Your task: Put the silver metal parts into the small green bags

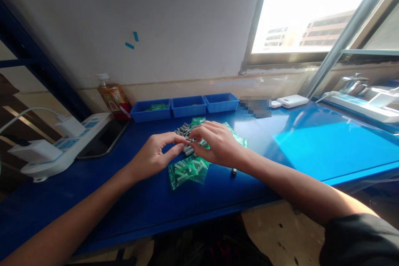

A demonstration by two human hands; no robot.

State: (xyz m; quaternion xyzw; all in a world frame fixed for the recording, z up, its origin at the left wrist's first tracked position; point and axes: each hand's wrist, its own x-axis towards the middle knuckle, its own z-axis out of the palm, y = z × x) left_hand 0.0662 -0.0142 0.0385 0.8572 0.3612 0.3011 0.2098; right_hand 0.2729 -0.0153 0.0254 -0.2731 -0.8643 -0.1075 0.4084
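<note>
Over a loose pile of small grey metal pins (188, 149), my left hand (156, 151) and my right hand (215, 142) meet at their fingertips. Both pinch what looks like one small metal pin (190, 140), mostly covered by the fingers. Just in front of the pile lies a green plastic bag (182, 173) with similar pins inside. More green bag material (240, 138) shows behind my right wrist. Below my right forearm, a single small metal piece (234, 171) rests apart on the blue table (149, 208).
Along the wall stand three blue bins, the left bin (149, 116) with green bags in it. A bottle (114, 97), a phone (102, 139) and a power strip (68, 143) are at left. A white box (292, 100) lies near the window.
</note>
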